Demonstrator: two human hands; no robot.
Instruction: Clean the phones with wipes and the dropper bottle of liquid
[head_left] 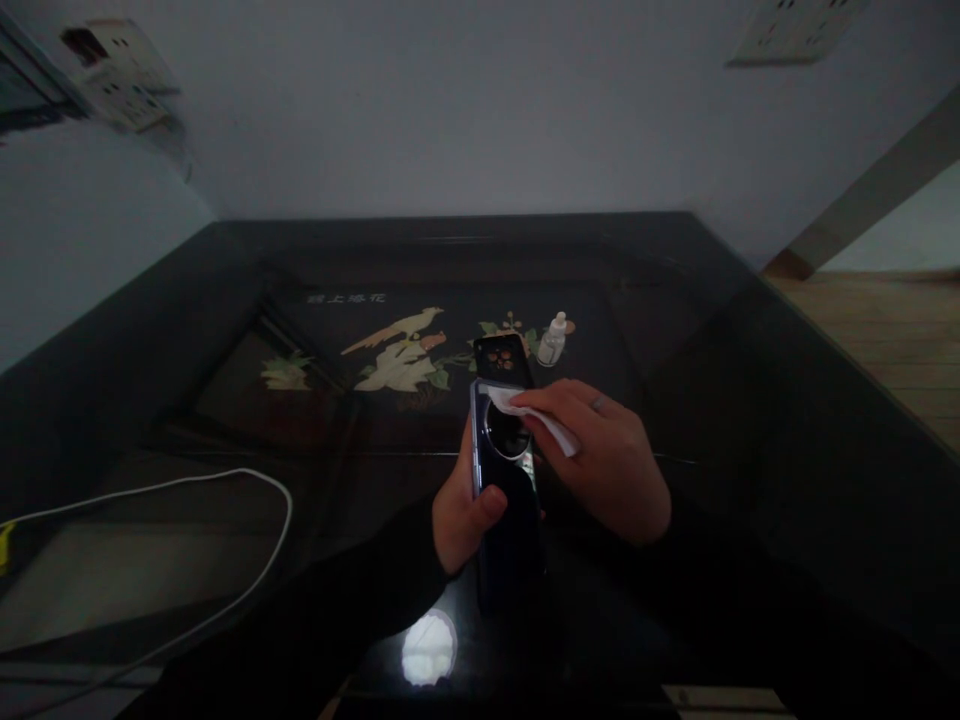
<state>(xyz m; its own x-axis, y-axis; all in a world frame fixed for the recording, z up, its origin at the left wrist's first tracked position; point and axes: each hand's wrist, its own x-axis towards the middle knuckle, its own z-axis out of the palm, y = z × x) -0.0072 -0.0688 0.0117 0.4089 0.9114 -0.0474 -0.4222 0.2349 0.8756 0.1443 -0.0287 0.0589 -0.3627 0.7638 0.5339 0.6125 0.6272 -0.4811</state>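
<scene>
The table (697, 340) is dark and glossy, and its top carries a picture of a long-tailed bird (405, 327) with flowers, below a short line of Chinese characters (346, 298). On the flowered part a small white bottle (552, 342) stands upright. Near it lies a black smartphone (501, 358), of which only the camera end is visible. At the left, a white cable (289, 505) makes a wide bend.

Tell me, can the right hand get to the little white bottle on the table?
Probably yes: the bottle stands just beyond the right hand, and nothing seems to block the way, but that hand is pinching a white wipe.
</scene>
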